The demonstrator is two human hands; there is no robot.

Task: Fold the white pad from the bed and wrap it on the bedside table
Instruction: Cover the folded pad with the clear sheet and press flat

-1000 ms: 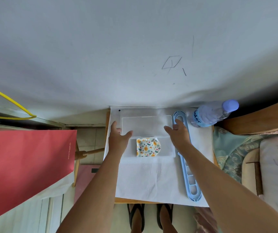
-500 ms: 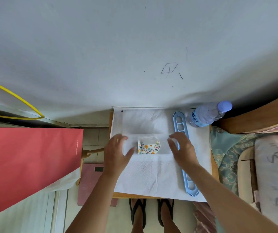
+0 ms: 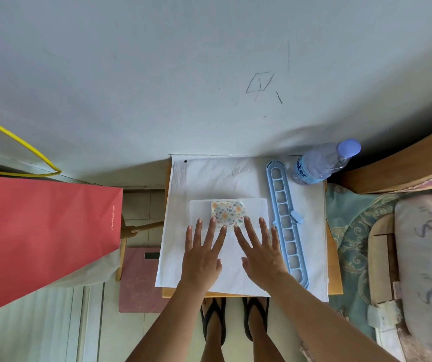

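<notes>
The white pad [image 3: 255, 210] lies folded into a rectangle in the middle of the bedside table [image 3: 336, 278], on a crinkled white sheet [image 3: 209, 176] that covers the tabletop. A small floral-printed piece [image 3: 227, 213] sits on top of the pad's far part. My left hand [image 3: 202, 257] and my right hand [image 3: 260, 253] press flat on the pad's near half, side by side, fingers spread and pointing toward the wall. Fingertips of both hands touch the floral piece's near edge.
A light blue slotted plastic hanger [image 3: 286, 223] lies along the table's right side. A water bottle [image 3: 323, 163] stands at the back right corner. A red paper bag [image 3: 42, 239] is on the left, a pink scale [image 3: 139, 280] on the floor, the bed [image 3: 405, 246] on the right.
The pad's far half has been folded toward me, so the floral piece now shows on top. Both hands slid from the pad's sides onto its near half and lie flat.
</notes>
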